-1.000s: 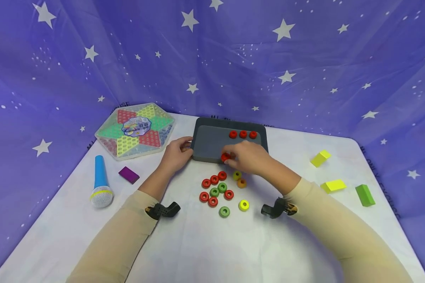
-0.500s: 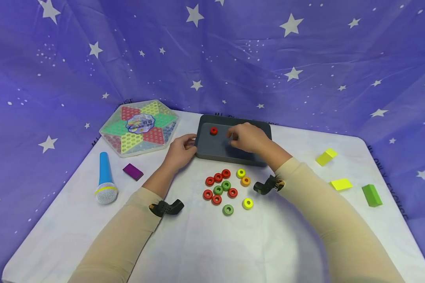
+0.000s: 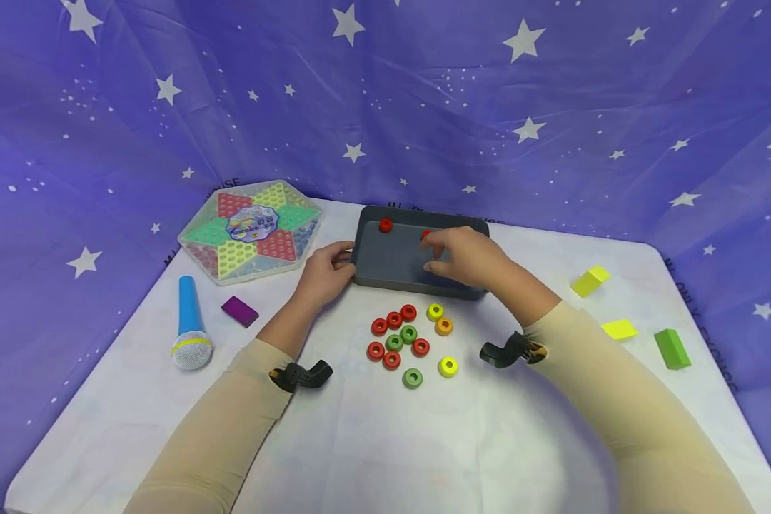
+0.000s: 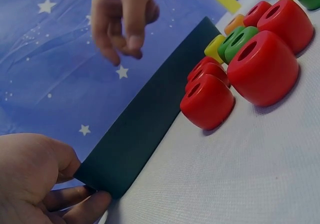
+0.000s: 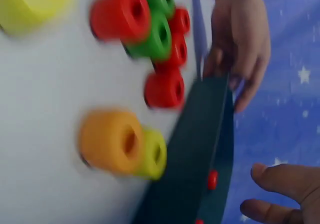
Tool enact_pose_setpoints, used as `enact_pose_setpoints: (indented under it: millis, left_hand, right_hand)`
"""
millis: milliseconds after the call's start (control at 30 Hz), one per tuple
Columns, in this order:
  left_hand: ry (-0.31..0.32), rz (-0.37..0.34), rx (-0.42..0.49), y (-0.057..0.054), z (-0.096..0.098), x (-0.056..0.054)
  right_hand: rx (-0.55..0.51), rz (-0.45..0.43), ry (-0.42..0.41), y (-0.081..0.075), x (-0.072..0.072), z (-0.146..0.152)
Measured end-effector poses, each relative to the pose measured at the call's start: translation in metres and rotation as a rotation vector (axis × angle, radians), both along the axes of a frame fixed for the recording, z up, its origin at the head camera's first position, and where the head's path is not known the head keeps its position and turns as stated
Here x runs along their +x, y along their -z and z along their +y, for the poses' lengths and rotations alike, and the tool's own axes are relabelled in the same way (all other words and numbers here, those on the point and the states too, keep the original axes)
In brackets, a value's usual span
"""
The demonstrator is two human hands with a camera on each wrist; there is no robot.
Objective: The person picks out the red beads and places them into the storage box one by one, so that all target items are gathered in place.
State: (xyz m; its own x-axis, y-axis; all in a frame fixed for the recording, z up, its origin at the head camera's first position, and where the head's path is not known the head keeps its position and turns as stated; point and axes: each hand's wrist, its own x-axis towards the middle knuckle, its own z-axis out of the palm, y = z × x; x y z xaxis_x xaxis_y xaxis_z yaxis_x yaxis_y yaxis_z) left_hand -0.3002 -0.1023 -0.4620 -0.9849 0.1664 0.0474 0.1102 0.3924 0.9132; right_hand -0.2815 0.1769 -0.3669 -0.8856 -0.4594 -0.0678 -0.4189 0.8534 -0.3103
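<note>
My left hand point(image 3: 325, 275) grips the left end of a dark grey tray point(image 3: 385, 275), with fingers and thumb around its corner in the left wrist view. Over the tray's right half hovers my right hand point(image 3: 469, 255), thumb and fingers parted with nothing between them. One red bead point(image 3: 385, 225) lies in the tray's back left corner. Another red bead point(image 3: 427, 234) peeks out behind my right fingers; that hand hides the tray's right part. In front of the tray lie several red beads point(image 3: 408, 312), green beads point(image 3: 412, 378), yellow beads point(image 3: 448, 367) and an orange bead point(image 3: 444, 326).
At the left are a hexagonal Chinese checkers box point(image 3: 250, 232), a toy microphone point(image 3: 191, 325) and a purple block point(image 3: 240, 311). Yellow blocks point(image 3: 590, 281) and a green block point(image 3: 672, 349) lie at the right. A starry purple curtain point(image 3: 424, 107) hangs behind the table.
My right hand carried a red bead over the tray's front edge and let it go; it now lies at the back left. The hand then shifted slightly right. My left hand stayed on the tray.
</note>
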Motion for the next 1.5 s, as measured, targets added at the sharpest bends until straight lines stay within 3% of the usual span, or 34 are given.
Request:
enact_pose_setpoints:
  millis: [367,567,1033,1200,1333,1500]
  left_hand:
    - [-0.007,0.010,0.017,-0.005,-0.001,-0.003]
    - [-0.007,0.018,0.020,-0.010,0.001,-0.006]
    - [-0.011,-0.019,0.059,-0.007,0.001,-0.007]
    - [-0.017,-0.016,0.050,-0.006,0.000,-0.005]
    - [0.007,-0.021,0.063,-0.004,0.001,-0.003]
    - [0.014,-0.019,0.029,-0.002,-0.001,0.001]
  right_hand:
    - [0.049,-0.011,-0.203,0.015,0.077,-0.018]
    - [0.086,0.047,-0.249,0.026,0.097,-0.014]
    - [0.064,0.131,-0.227,0.045,0.102,-0.017]
    - [-0.019,0.142,-0.208,0.039,0.100,-0.013]
    - [-0.100,0.124,-0.169,0.020,0.085,-0.005]
    - [-0.181,0.103,-0.091,0.004,0.037,0.000]
